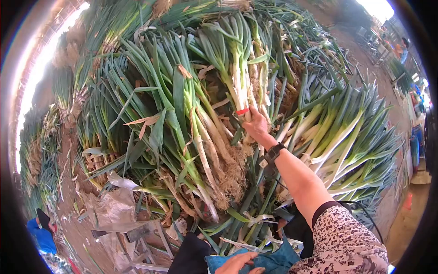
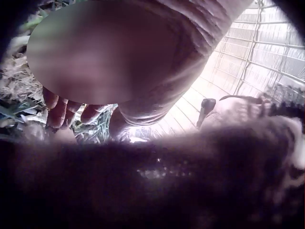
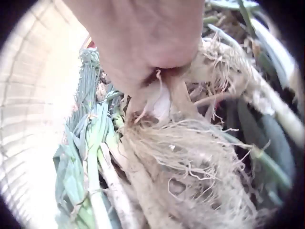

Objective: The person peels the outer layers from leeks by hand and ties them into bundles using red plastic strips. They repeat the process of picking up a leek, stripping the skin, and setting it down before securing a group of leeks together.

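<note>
My right hand (image 1: 257, 124) grips a bunch of leeks (image 1: 239, 77) at its white lower end, beside a red band (image 1: 242, 111) wrapped round the stalks. The green leaves of this bunch point away from me, over the pile. In the right wrist view the right hand (image 3: 143, 43) closes round a pale stalk end, with a mass of stringy roots (image 3: 186, 152) below. Low in the head view my left hand (image 1: 237, 263) lies over blue cloth (image 1: 278, 258) at my lap, fingers loosely bent and holding nothing. A blurred patch covers much of the left hand in its wrist view.
Untied leeks with dry roots (image 1: 232, 178) lie left of the right hand. More leeks (image 1: 351, 141) fan out on the right. A metal stool (image 1: 127, 230) stands at lower left near a crumpled plastic sheet (image 1: 114, 210). Someone in blue (image 1: 40, 235) is at the far lower left.
</note>
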The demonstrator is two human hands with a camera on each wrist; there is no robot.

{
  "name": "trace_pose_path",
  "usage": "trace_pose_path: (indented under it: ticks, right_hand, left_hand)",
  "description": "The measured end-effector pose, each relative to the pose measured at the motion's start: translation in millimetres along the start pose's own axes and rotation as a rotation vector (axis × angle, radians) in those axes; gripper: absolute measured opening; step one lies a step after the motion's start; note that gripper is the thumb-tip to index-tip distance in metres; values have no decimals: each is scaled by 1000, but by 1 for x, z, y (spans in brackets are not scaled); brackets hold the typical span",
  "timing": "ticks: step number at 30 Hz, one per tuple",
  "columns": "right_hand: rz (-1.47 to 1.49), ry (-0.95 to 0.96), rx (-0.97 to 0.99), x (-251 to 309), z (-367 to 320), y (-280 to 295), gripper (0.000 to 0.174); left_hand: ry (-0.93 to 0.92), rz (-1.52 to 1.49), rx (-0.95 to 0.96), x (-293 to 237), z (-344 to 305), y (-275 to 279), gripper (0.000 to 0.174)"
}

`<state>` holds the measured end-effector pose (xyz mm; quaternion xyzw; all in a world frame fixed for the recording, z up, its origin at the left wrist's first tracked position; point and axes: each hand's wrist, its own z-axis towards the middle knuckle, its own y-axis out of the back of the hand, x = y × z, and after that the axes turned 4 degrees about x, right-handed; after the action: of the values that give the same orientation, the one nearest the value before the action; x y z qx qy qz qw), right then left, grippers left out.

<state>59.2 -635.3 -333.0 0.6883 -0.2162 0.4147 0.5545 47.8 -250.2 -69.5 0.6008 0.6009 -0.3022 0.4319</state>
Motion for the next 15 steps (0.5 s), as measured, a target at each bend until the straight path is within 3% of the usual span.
trace_pose_path:
  ticks: [3,4,6,7,8,10,11,12,15]
  right_hand:
    - [-117,-77,257,20,-3,27,60]
    - [-187,17,298,6,4,23,58]
    - [-213,-30,462,5,17,19,55]
    - [-491,-147,454,46,-10,35,56]
    - [-476,-77,337,37,-11,23,59]
    - [-555,259,-4,21,-17,5,63]
    - [-628,355,20,16,-16,1,67]
    - [-529,519,-11,10,-14,-3,49]
    - [-693,525,45,10,-6,-14,37]
  left_hand:
    - [6,143,28,-7,1,-12,38]
    - [0,155,29,-4,0,-17,38]
    - [-90,327,13,0,-2,-23,39]
    - [-75,334,14,-1,-8,-27,39]
    - [-75,427,25,-2,-6,-29,41]
    - [-58,515,42,3,-7,-33,42]
    - [-59,571,28,6,-8,-35,44]
    - [-59,627,19,10,-9,-37,47]
    - [-100,676,-5,22,-11,-42,50]
